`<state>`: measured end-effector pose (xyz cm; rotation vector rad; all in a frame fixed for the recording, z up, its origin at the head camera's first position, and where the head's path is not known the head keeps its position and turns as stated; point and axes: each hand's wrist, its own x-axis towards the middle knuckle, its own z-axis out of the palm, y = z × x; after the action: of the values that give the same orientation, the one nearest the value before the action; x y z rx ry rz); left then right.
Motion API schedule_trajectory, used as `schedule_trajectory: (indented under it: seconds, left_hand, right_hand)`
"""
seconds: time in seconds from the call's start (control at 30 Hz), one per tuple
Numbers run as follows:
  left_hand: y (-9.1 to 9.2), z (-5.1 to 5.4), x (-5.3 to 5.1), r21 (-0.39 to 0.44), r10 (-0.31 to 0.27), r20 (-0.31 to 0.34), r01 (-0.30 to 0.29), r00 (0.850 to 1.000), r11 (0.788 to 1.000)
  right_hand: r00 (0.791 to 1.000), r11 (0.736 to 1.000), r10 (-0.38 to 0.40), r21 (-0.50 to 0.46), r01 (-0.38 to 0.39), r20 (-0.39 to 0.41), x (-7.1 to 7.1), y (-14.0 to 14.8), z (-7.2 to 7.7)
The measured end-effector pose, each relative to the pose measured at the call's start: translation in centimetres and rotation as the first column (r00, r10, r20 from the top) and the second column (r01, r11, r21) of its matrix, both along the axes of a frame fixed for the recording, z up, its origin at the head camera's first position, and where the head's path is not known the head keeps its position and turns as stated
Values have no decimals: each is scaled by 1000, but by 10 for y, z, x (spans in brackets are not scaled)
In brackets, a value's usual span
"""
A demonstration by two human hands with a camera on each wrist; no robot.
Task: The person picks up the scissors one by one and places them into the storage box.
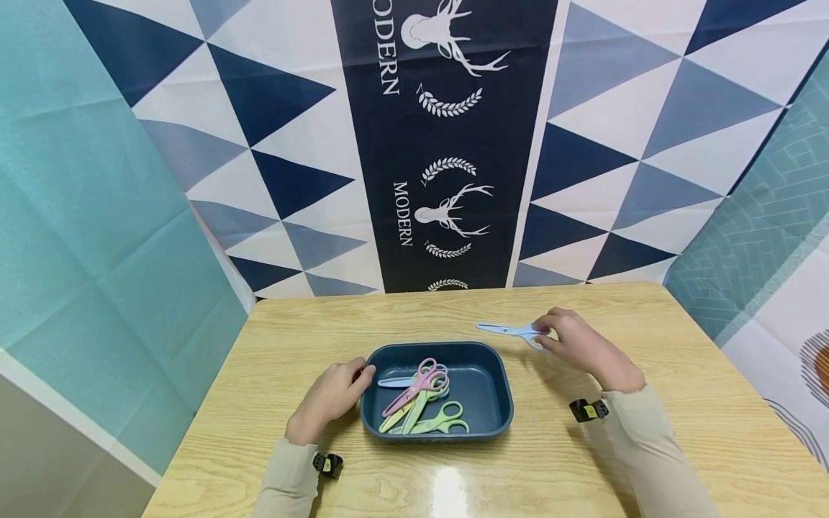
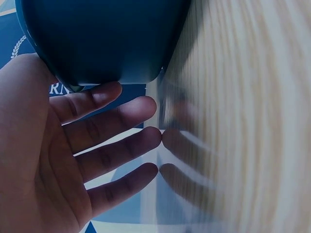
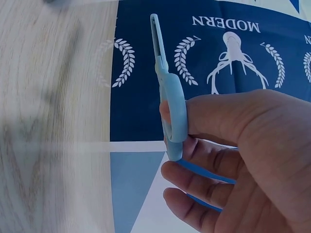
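Note:
A pair of light blue scissors [image 1: 508, 330] is held by the handles in my right hand [image 1: 576, 342], above the table right of the box, its blades pointing left. In the right wrist view the scissors [image 3: 174, 104] appear edge-on, with the thumb and index finger at the handle loops. A dark blue box [image 1: 479, 403] stands on the table. My left hand [image 1: 333, 396] pinches its left rim, thumb over the edge and index finger against the outer wall. The other fingers [image 2: 129, 148] spread below it. Inside lie several scissors: pink [image 1: 414, 388], yellow, green [image 1: 440, 424] and blue.
The wooden table [image 1: 550, 460] runs back to a patterned cloth [image 1: 447, 144] hanging behind it. Teal cloth [image 1: 129, 237] hangs on the left, and more cloth [image 1: 745, 237] on the right. Both wrists wear small black devices [image 1: 588, 411].

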<state>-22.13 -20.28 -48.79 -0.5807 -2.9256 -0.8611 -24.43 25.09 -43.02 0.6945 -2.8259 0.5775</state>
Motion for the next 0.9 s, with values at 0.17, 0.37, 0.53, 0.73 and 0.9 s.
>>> schedule_trajectory:
  seconds: [0.17,0.37,0.53,0.73,0.9]
  left_hand:
    - [-1,-1,1,1,0,-6,0,1000,1000]
    - [-1,-1,1,1,-1,-1,1,1000,1000]
    - [-1,0,1,-2,-4,-7,4,1000,1000]
    - [0,1,1,-5,-11,-18,11,1000,1000]
    - [0,0,1,-3,-11,-15,11,1000,1000]
  right_hand:
    - [1000,1000,0,3,0,7,1,-3,1]
    - [1000,1000,15,1,-15,1,2,-7,3]
    - [1000,1000,25,-5,-25,-3,4,-9,4]
    - [1000,1000,22,4,-22,-10,5,-10,5]
    - [1000,1000,25,2,-25,-17,5,-11,6]
